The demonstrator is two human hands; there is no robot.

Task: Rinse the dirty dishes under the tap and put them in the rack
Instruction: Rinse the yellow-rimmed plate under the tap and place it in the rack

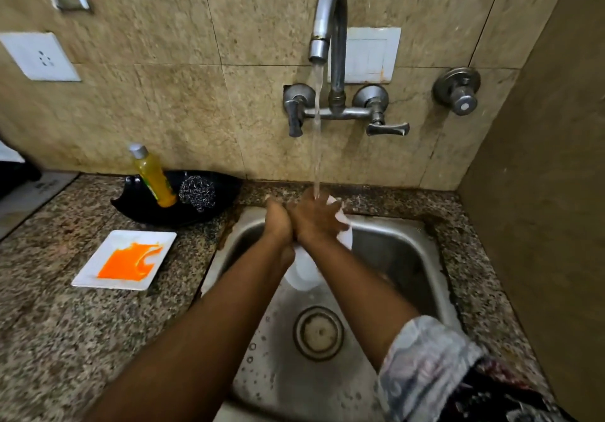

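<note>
White dish [302, 271] held over the sink [402, 251] under the running tap [329, 19].

Left hand [278, 222] gripped its edge; right hand [316, 217] lay spread on its face. Wet, rigid and probably breakable, it called for a rim grip.

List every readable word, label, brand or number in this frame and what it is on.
No text can be read.
Yellow bottle: green label, print too blurred.
Flat grey thing at the left edge: dark marks, too blurred.
White wall socket, switch plate, square plate, round white dish: no print visible.
</note>
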